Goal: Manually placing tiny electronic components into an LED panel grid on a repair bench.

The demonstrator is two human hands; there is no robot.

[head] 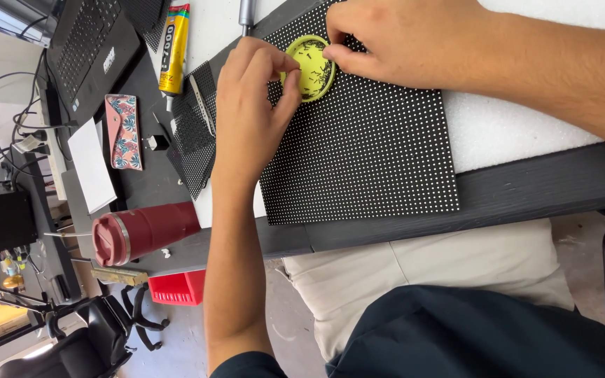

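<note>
A black panel covered in a grid of small white dots [372,154] lies on a dark table [526,189]. On its far end rests a round yellow-green lid [311,70] holding several tiny dark screws. My left hand [250,105] pinches at the lid's left rim, thumb and fingers together. My right hand [400,42] reaches in from the right, its fingertips pinched at the lid's upper right rim. Whether either hand holds a screw is too small to tell.
A smaller dotted panel [194,140] with tweezers [203,105] lies left of my hand. Beyond it are a yellow glue tube [174,49], a floral pouch [124,129], a red tumbler [145,231] on its side, a laptop [89,42] and white foam [498,126].
</note>
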